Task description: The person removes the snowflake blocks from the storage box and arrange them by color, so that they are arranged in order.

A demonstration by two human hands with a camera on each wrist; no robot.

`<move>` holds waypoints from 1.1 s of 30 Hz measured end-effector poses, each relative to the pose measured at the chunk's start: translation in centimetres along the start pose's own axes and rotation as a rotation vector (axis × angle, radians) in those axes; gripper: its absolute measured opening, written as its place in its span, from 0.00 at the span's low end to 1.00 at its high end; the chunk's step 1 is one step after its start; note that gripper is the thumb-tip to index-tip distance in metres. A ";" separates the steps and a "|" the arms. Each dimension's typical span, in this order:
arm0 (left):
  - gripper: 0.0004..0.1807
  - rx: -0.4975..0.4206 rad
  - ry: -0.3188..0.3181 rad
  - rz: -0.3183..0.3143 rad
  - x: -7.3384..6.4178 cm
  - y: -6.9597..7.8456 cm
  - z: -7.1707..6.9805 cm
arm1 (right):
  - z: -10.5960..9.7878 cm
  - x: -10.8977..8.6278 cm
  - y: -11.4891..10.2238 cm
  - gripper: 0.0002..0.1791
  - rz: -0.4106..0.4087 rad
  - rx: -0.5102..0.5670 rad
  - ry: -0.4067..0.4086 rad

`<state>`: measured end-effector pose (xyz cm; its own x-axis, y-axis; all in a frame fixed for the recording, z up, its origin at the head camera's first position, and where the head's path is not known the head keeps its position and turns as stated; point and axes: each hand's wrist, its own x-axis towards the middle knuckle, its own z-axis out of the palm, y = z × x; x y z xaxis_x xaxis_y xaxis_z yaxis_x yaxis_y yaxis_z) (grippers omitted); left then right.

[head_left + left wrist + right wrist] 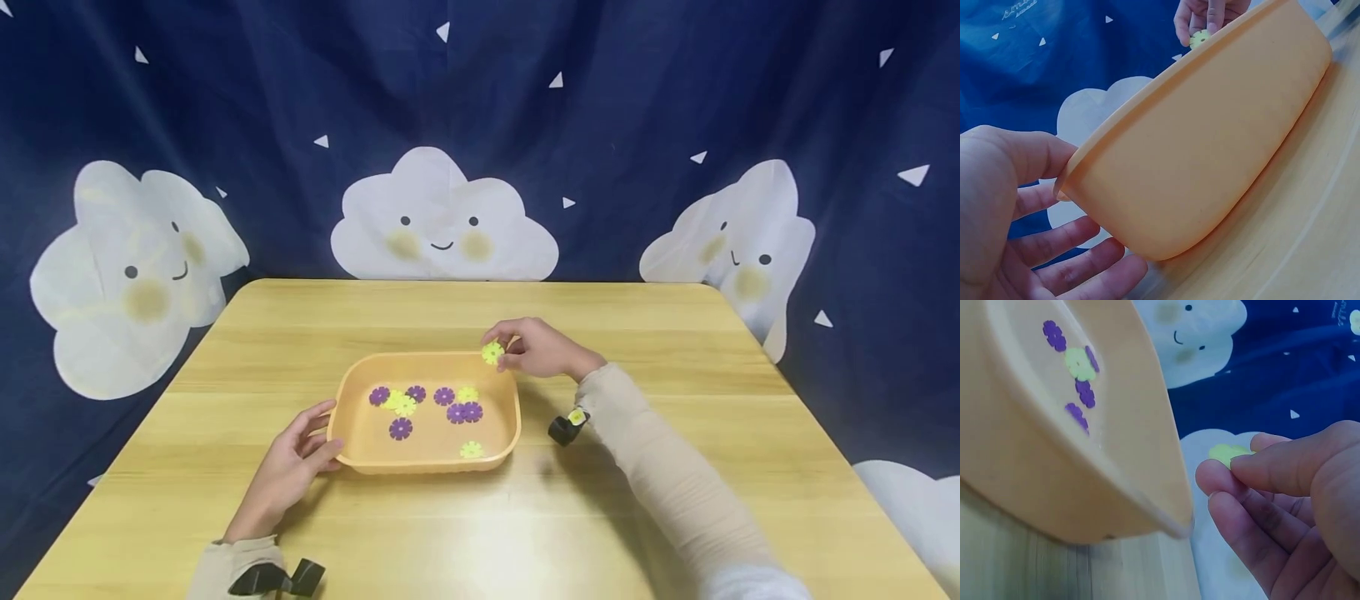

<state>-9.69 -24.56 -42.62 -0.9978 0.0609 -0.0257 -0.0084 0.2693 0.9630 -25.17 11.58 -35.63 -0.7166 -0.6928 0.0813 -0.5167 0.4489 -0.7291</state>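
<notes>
An orange plastic basin (427, 458) stands on the table with several purple snowflake discs (401, 429) and yellow snowflake discs (471, 450) lying flat inside, some overlapping. At the basin's left end my left hand (288, 462) grips the rim. The left wrist view shows the thumb (1041, 153) on the rim and the other fingers spread along the outer wall. Over the back right corner, my right hand (540, 348) pinches one yellow snowflake disc (492, 353) between thumb and fingertips. In the right wrist view, that disc (1225, 454) is partly hidden by the fingers.
The wooden table (637, 325) reaches back to a dark blue curtain (615, 108) printed with white clouds and triangles. Black straps (567, 428) hang at both wrists.
</notes>
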 end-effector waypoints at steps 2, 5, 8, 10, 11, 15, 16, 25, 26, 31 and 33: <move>0.34 0.004 0.001 0.004 0.0 0.0 0.0 | -0.2 -0.3 0.2 0.18 0.020 -0.003 0.012; 0.34 0.006 -0.001 0.005 0.1 0.0 0.1 | -0.5 -0.9 0.7 0.18 0.043 0.008 0.015; 0.34 0.008 -0.001 0.006 0.2 -0.1 0.1 | -0.7 -1.4 1.3 0.17 0.047 0.035 0.015; 0.34 0.012 0.000 0.006 0.2 -0.1 0.1 | -0.8 -1.6 1.8 0.16 0.048 0.043 0.021; 0.34 0.015 0.002 0.007 0.2 -0.1 0.1 | -0.8 -1.8 2.0 0.16 0.045 0.036 0.027; 0.33 0.028 0.006 0.010 0.2 -0.1 0.3 | -0.9 -2.2 3.0 0.16 0.038 0.004 0.043; 0.33 0.029 0.008 0.010 0.2 -0.1 0.3 | -0.9 -2.4 3.2 0.17 0.037 -0.001 0.044; 0.32 0.036 0.012 0.005 0.2 -0.1 0.5 | -1.2 -3.2 4.6 0.17 0.059 0.021 0.043; 0.32 0.035 0.013 0.004 0.2 -0.1 0.5 | -1.2 -3.2 4.7 0.17 0.062 0.026 0.043; 0.33 0.034 0.010 0.004 0.2 -0.1 0.3 | -1.3 -3.5 5.3 0.17 0.094 0.063 0.048; 0.33 0.030 0.010 0.003 0.2 -0.1 0.3 | -1.3 -3.6 5.6 0.17 0.103 0.069 0.058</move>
<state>-9.82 -24.26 -42.76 -0.9984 0.0524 -0.0196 -0.0031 0.2973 0.9548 -26.03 17.30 -39.11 -0.7912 -0.6102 0.0412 -0.4068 0.4749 -0.7804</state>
